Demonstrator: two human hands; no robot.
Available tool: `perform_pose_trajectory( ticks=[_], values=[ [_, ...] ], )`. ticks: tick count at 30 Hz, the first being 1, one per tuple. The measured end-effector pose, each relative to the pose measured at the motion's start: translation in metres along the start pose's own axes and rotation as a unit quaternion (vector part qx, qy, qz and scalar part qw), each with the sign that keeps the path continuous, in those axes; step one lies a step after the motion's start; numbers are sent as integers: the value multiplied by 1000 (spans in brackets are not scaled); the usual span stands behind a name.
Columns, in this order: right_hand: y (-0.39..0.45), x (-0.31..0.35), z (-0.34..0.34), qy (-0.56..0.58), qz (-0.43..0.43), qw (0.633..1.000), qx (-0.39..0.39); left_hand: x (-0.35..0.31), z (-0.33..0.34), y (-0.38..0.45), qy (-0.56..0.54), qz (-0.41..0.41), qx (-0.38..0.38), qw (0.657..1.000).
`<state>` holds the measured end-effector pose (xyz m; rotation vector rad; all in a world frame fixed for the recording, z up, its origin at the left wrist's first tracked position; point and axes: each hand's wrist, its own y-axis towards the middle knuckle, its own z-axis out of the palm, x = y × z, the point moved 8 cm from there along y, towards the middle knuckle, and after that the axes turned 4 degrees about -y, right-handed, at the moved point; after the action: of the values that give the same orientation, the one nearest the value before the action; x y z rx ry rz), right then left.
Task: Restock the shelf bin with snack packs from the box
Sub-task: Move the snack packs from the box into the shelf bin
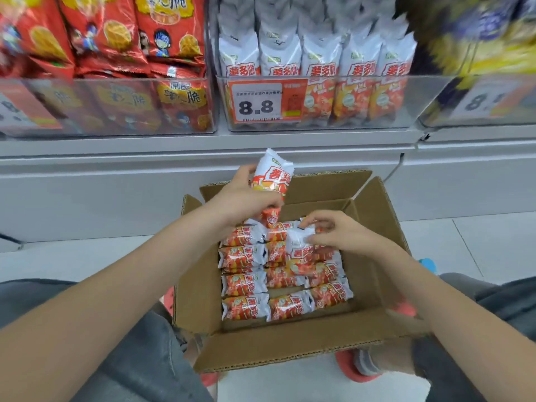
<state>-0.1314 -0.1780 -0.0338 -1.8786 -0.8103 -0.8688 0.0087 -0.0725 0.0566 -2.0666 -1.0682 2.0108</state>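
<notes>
Head view looks down on an open cardboard box (374, 216) on the floor below the shelf. Inside the box, snack packs (245, 282) lie flat in rows, filling its floor. Above the box's far-left corner, the left hand (246, 198) is closed around one upright pack (272, 177), fingers wrapped about its middle. Over the box's far-right part, the right hand (333, 230) pinches the white crimped end of another pack (300, 248), lifting that end off the layer. Beyond the box and higher, the clear shelf bin (319, 123) with the 8.8 price tag (256, 103) already holds a standing row of the same packs.

The packs look light, puffy and crushable — slick film, probably brittle contents. Holding gently round the middle or by the sealed end seems safest — squeezing hard could break what is inside.
</notes>
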Motion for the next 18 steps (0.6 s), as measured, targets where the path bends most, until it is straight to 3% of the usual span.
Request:
perform_pose_trajectory(
  ticks=[3, 7, 12, 18],
  values=[
    [-25, 41, -24, 136, -29, 989, -44, -11, 3, -9, 15, 71, 4, 997],
    [-49, 97, -43, 284, -87, 948, -118, -25, 13, -35, 54, 168, 34, 984],
    [-66, 153, -45, 238, -133, 943, -192, -28, 10, -34, -71, 187, 91, 976],
    [-76, 183, -43, 204, -162, 935, -241, -52, 11, -65, -81, 205, 83, 972]
  ],
)
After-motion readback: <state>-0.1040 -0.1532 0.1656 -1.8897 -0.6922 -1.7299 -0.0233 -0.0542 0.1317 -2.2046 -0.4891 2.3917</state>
